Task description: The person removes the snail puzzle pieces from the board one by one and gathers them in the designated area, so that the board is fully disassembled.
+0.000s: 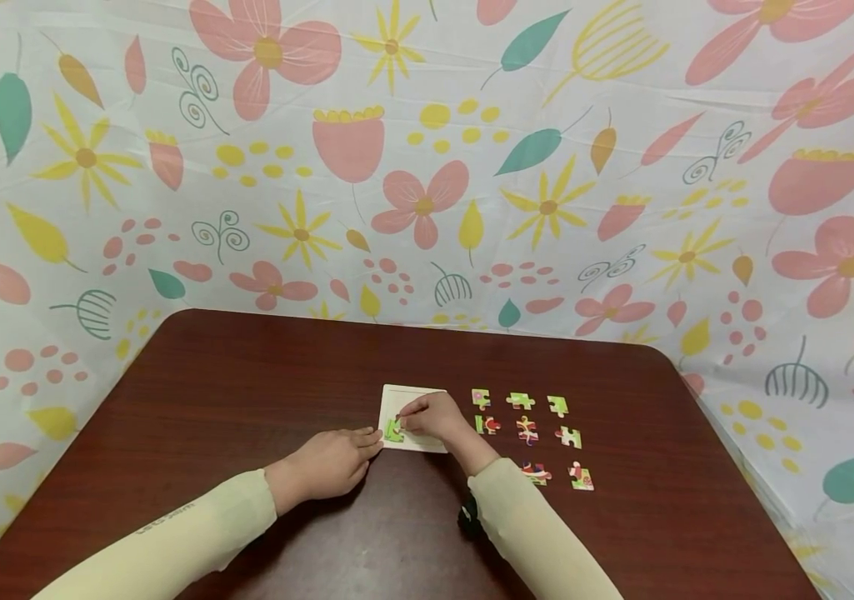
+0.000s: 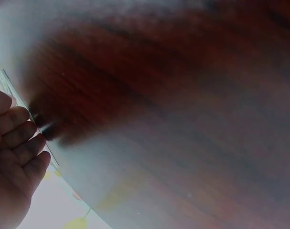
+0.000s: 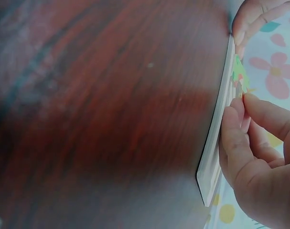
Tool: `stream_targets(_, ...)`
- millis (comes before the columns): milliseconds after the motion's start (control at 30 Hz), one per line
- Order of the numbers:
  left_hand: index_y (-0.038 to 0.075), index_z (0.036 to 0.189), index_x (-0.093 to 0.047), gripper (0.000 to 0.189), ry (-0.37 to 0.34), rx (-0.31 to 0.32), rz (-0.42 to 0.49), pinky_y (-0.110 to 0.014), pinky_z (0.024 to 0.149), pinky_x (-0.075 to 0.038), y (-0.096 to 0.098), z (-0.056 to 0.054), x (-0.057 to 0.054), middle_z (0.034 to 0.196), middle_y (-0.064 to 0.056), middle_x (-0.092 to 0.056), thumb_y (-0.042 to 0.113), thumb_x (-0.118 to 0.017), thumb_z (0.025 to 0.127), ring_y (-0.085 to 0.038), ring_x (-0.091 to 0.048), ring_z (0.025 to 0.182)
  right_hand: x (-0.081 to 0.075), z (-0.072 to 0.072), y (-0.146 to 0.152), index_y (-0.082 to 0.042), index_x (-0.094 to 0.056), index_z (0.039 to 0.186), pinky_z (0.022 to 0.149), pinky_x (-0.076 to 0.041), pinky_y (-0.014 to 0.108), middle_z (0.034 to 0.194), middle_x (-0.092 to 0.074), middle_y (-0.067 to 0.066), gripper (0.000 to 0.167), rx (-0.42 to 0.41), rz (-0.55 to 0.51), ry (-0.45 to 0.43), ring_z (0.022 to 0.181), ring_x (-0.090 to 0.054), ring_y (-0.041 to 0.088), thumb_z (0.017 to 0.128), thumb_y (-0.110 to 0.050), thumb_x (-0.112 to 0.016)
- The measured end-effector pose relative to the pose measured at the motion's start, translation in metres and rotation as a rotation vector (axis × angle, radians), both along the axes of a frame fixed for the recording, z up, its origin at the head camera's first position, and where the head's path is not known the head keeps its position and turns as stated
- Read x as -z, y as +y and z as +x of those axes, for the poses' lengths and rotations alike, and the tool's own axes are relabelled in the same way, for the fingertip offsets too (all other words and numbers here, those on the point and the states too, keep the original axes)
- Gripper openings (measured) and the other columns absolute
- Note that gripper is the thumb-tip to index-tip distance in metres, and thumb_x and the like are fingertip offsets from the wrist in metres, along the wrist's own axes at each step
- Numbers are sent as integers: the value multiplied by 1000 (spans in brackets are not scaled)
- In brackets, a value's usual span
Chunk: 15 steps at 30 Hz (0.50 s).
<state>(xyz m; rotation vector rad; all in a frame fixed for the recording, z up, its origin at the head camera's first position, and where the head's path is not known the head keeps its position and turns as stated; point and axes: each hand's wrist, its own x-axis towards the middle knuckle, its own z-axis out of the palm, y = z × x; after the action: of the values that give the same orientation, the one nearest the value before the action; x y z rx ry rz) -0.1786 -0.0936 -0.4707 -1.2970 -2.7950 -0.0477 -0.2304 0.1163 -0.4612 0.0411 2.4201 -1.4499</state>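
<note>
A square, pale puzzle tray point(image 1: 400, 397) lies on the brown table, its near left corner taken up by a green jigsaw piece point(image 1: 393, 430). My right hand point(image 1: 432, 415) reaches over the tray and pinches this piece between thumb and fingers. In the right wrist view the fingertips hold the edge of the green piece point(image 3: 239, 75), just above the tray point(image 3: 215, 148). My left hand point(image 1: 332, 464) rests on the table, with its extended fingertips touching the tray's left edge. The left wrist view shows those fingers point(image 2: 20, 138) side by side.
Right of the tray, several loose jigsaw pieces lie in rough rows, among them a green piece point(image 1: 521, 401) and a red-and-white one point(image 1: 581, 476). My right sleeve point(image 1: 539, 533) passes close to the nearest pieces. A flowered cloth point(image 1: 427, 250) hangs behind the table point(image 1: 262, 367).
</note>
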Motion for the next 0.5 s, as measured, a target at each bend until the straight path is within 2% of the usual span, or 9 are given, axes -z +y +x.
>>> stream_targets(200,5,133,-69,37,-22,-13,-5,-36,106,-54,1,1,0,140,-11,-67,15,-57,99,-23,-65,131,-1,-2,0,6,-79,99,70,-60,24,96,-77,18,12,-9,14,-5,69,-63,6,90,-1,-74)
stream_targets(500,5,133,-69,37,-34,-20,-3,-36,106,-54,1,1,2,141,-11,-67,15,-57,99,-23,-65,131,3,-2,1,5,-79,99,75,-63,29,95,-77,18,12,-9,-5,-12,71,-67,7,91,-1,-73)
